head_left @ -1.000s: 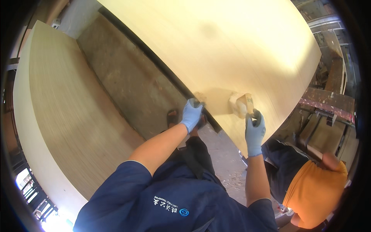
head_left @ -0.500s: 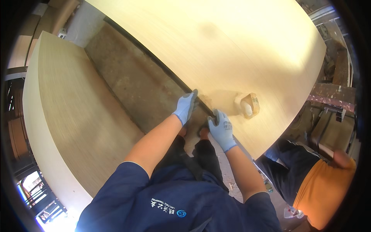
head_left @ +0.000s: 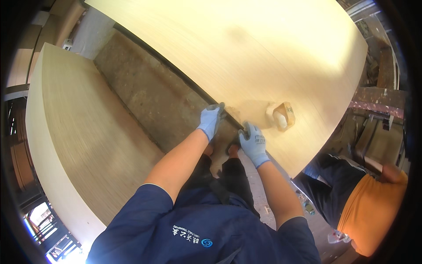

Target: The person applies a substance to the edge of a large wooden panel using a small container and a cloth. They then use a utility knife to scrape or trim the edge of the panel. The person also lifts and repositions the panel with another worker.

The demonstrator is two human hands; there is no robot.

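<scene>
My left hand (head_left: 212,118), in a blue glove with dark fingertips, is closed on the near long edge of a large pale wood-veneer panel (head_left: 246,53). Lower and a little to the right, my right hand (head_left: 252,140), gloved alike, grips the same edge, thumb and fingers around it. On the panel, right of and above my right hand, stands a small tan open object (head_left: 288,115) with a pale lump inside; what it is I cannot make out. A dark strip shows along the panel's edge.
Another curved veneer panel (head_left: 79,123) stands at the left, beside a stained concrete floor (head_left: 136,83). At lower right a co-worker in an orange top (head_left: 371,207) bends close by. A paint-spotted beam (head_left: 376,101) and stacked boards lie at the right.
My right hand has let go of the small tan object and moved down-left onto the panel's edge. My left hand has shifted slightly up and left along it.
</scene>
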